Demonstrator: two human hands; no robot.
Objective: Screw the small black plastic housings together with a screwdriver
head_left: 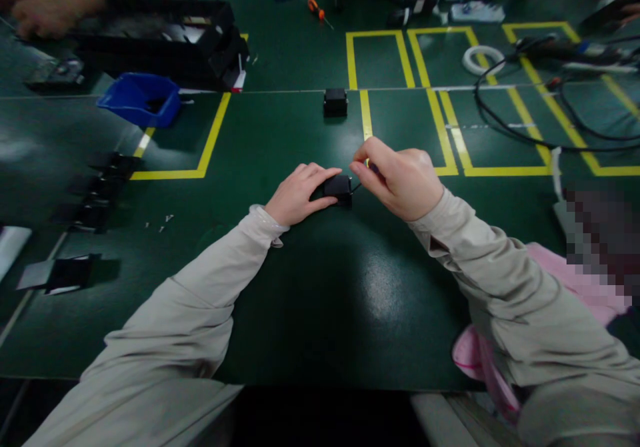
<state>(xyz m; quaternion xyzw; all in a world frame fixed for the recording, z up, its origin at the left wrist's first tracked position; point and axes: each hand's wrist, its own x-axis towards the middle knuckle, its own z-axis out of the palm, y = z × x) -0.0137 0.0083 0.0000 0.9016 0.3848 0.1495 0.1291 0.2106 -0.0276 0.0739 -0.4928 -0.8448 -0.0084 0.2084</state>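
My left hand point(304, 192) grips a small black box-shaped part point(339, 187) on the green table, thumb on the near side and fingers on the far side. My right hand point(397, 175) is closed round the handle of a screwdriver point(357, 188); its thin dark shaft points left to the right end of the black part. Most of the handle is hidden in my fingers. Whether the tip sits in a screw is too small to tell. Beyond my hands stands a second, similar black part point(335, 102). Several small screws point(166, 222) lie to the left of my left hand.
A blue bin point(143, 99) and more black parts point(97, 194) are on the left. At the back lies an orange screwdriver point(317, 9). A white tape roll point(483, 60) and black cables point(505, 124) are on the right. A co-worker's hand point(45, 15) is at upper left.
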